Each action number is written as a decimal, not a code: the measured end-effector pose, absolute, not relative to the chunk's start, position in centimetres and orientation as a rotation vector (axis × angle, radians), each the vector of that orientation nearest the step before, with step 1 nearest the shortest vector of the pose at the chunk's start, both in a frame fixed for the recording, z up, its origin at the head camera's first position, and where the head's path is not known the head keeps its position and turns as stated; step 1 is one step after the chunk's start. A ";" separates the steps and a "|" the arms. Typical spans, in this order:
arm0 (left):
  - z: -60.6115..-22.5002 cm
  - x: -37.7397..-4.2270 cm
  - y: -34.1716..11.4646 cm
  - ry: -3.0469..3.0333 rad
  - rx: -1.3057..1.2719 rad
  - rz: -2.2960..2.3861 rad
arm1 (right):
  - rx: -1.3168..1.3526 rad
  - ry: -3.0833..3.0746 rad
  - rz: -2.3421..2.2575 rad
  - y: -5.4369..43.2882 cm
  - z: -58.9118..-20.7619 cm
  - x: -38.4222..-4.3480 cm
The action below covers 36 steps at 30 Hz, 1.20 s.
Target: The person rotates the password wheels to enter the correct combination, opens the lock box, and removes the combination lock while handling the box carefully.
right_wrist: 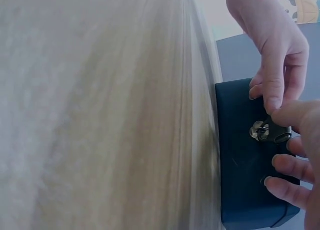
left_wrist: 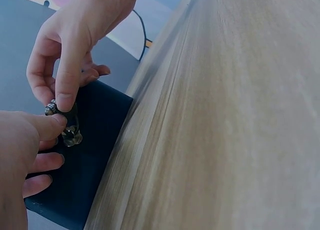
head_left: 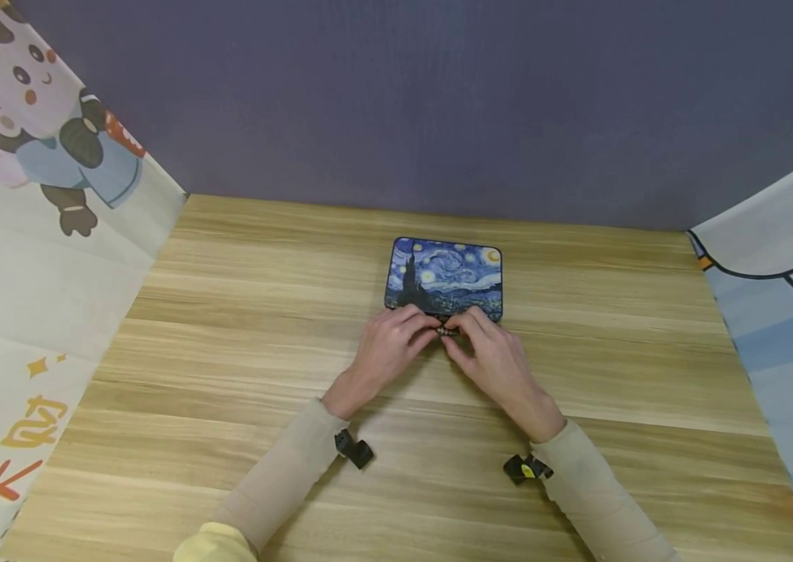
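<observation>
A small box with a swirling starry-night painting on its lid (head_left: 446, 273) sits at the back middle of the table. Its front is dark blue-green, seen in the right wrist view, and carries a small metal clasp (right_wrist: 259, 131). My left hand (head_left: 391, 343) comes in from the left and pinches the clasp between thumb and index finger. From the other side my right hand (head_left: 498, 363) pinches it too, its fingertips almost meeting the left ones. The remaining fingers lie near the box front. In the left wrist view, fingertips cover part of the clasp (left_wrist: 72, 136).
The box stands on a wood-grain table (head_left: 263, 351). A dark blue-grey panel (head_left: 424, 109) rises behind the table. Printed cloths with cartoon pictures hang at the left (head_left: 52, 273) and right (head_left: 776, 312).
</observation>
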State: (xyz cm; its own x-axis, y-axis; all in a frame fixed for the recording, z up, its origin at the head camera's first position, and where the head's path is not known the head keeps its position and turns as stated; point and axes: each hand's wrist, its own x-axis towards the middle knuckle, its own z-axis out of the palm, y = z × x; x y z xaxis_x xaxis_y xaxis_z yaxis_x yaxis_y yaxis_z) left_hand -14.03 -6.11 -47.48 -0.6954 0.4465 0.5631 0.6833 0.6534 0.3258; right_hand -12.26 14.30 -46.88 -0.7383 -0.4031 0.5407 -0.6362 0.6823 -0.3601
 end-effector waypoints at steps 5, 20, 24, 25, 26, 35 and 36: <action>-47.4 -14.0 -6.1 -2.432 -0.886 -0.730 | 0.808 -2.457 0.749 14.3 -47.0 -12.3; -47.6 -14.1 -6.1 -2.440 -0.882 -0.727 | 0.793 -2.455 0.741 14.2 -47.1 -12.2; -47.6 -14.1 -6.1 -2.440 -0.883 -0.730 | 0.790 -2.452 0.743 14.1 -47.0 -12.2; -47.6 -14.1 -6.1 -2.441 -0.882 -0.730 | 0.788 -2.452 0.741 14.1 -47.0 -12.2; -47.6 -14.1 -6.1 -2.442 -0.882 -0.732 | 0.788 -2.453 0.740 14.1 -47.0 -12.2; -47.6 -14.1 -6.1 -2.441 -0.882 -0.731 | 0.787 -2.451 0.739 14.1 -46.9 -12.3; -47.6 -14.1 -6.1 -2.441 -0.883 -0.732 | 0.788 -2.451 0.736 14.1 -46.9 -12.3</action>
